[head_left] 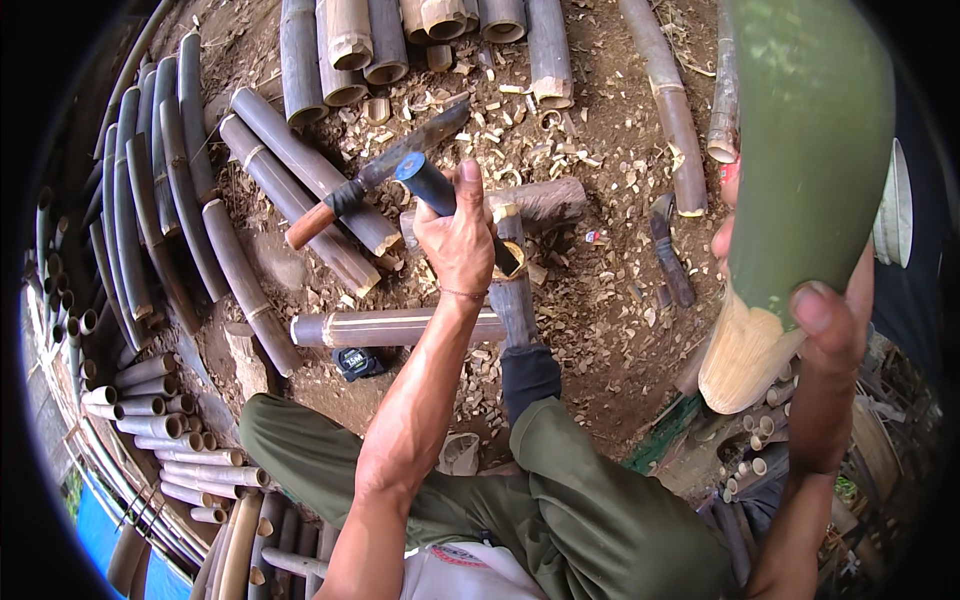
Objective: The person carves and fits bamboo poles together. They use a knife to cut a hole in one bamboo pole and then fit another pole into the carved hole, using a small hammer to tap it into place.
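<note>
My left hand is wrapped around the blue handle of a tool, thumb on top; most of the tool's dark lower part is hidden. Just below this fist is the pale, cut open end of a bamboo piece. At the right, my right hand grips a thick green bamboo tube, raised close to the camera. Its lower end is pared to pale wood. The thumb lies on the near side, and fingertips with something red show at the tube's left edge.
A machete with a wooden handle lies over bamboo poles. A curved, dark-bladed knife rests among wood shavings. Near my knee are a tape measure and a bamboo length. Bamboo stacks stand left; more tubes lie ahead.
</note>
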Demonstrator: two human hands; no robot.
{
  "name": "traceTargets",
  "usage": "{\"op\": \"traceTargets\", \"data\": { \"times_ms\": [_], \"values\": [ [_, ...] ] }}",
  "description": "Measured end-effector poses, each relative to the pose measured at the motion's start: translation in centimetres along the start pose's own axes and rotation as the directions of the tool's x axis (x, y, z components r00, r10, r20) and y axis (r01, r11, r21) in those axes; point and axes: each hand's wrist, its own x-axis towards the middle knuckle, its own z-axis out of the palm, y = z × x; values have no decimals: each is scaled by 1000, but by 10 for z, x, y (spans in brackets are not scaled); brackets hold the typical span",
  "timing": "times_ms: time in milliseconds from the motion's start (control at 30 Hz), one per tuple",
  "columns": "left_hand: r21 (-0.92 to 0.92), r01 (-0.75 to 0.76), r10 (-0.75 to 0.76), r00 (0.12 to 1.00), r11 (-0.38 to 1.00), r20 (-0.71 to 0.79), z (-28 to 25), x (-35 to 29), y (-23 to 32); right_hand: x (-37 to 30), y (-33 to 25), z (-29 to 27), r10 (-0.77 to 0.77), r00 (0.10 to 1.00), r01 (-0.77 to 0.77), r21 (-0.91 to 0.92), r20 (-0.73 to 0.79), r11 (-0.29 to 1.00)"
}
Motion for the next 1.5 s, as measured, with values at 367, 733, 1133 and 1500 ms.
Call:
{"op": "traceTargets", "data": {
  "times_ms": [367, 733, 1133, 1500],
  "values": [
    [248, -138, 139, 990, 959, 14, 18, -11, -15, 69, -21, 28, -132, 865, 502, -827, 485, 252],
    [353, -375, 303, 922, 857, 242, -9, -4, -47, 65, -19, 60, 275, 839, 242, -775, 470, 584],
    [386, 46, -64, 997, 921, 35, 16, -1, -24, -31, 49, -14, 156, 986, -149, 120, -53, 982],
    [452, 167, -398, 780, 876, 483, 52, 40, 32, -46, 72, -22, 425, 898, -359, 371, -110, 856]
  ]
}}
